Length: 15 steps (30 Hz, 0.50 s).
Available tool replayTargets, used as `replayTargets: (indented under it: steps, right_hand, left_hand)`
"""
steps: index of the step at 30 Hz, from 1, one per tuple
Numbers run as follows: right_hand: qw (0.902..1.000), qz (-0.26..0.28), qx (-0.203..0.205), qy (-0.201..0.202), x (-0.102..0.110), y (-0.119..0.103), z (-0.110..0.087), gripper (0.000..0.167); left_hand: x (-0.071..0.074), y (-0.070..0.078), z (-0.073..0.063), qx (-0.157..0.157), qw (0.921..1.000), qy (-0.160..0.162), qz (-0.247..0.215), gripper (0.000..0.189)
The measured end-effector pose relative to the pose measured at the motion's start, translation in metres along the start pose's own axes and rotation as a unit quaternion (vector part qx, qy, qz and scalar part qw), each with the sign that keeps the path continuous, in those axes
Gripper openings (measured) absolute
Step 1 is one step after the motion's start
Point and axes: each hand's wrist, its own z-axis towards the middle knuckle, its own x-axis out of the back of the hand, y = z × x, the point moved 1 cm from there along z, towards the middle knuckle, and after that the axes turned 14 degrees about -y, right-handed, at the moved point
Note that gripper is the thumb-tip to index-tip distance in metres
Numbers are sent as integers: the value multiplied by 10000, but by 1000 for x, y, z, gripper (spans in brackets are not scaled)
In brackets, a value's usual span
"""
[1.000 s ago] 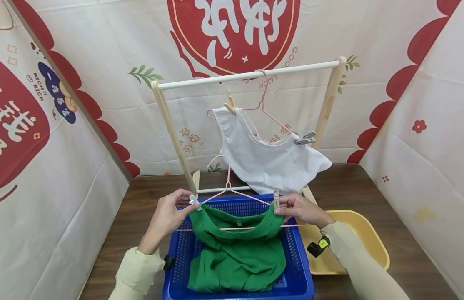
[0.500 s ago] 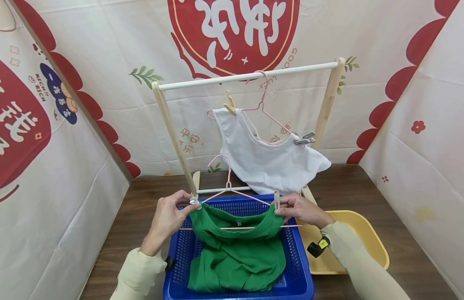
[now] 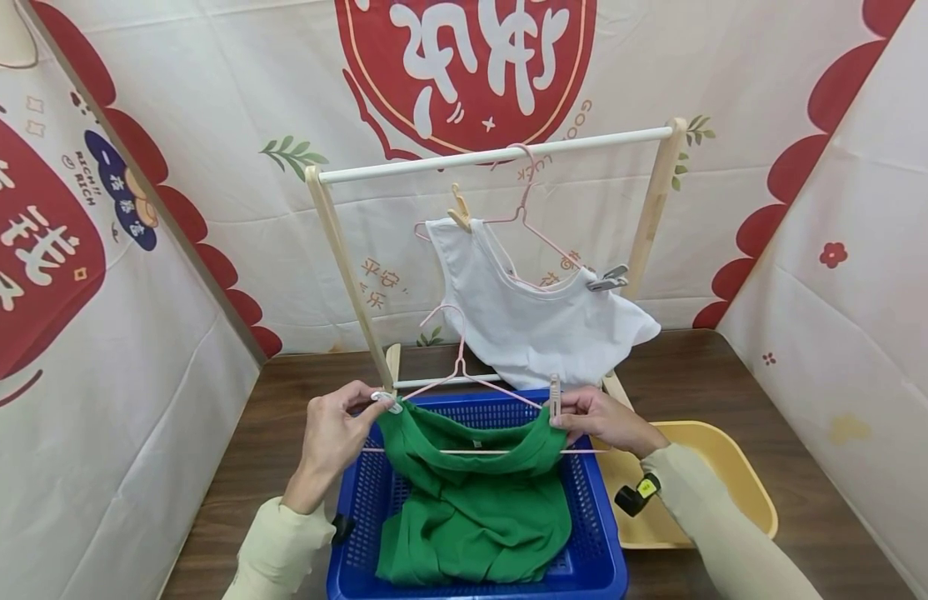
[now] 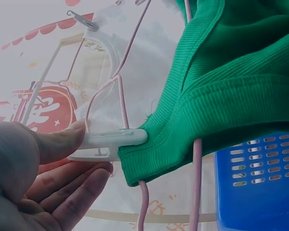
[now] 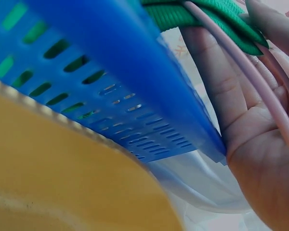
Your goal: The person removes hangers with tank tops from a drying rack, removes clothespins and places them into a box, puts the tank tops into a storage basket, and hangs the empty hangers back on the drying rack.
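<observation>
Behind the blue basket (image 3: pixel 601 508) stands the wooden garment rack (image 3: pixel 494 155), a white sleeveless top (image 3: pixel 542 321) hanging from it. Over the basket itself, the green ribbed top (image 3: pixel 479 508) drapes on a pink hanger (image 3: pixel 460 367). To clip well, I should keep the shoulder flat and let the clip catch cloth and wire together. Above the basket's left rim, my left hand (image 3: pixel 332 437) pinches a white clothespin (image 4: pixel 111 139), thumb on top; above its right rim, my right hand (image 3: pixel 602 417) pinches the other shoulder beside a pale clothespin (image 3: pixel 555 396).
</observation>
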Motion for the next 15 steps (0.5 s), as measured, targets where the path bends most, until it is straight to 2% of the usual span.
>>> replayTargets:
  steps: [3, 10, 15]
  right_hand:
    - [10000, -3, -11, 39, 0, 0, 0, 27]
    - [9999, 8, -89, 114, 1, 0, 0, 26]
    - [9996, -121, -194, 136, 3, -2, 0, 24]
  left_hand:
    - [0, -1, 0, -39, 9999, 134, -77, 10]
    - [5, 1, 1, -378, 9976, 571, -95, 12]
    - [5, 8, 0, -538, 9967, 552, -252, 12]
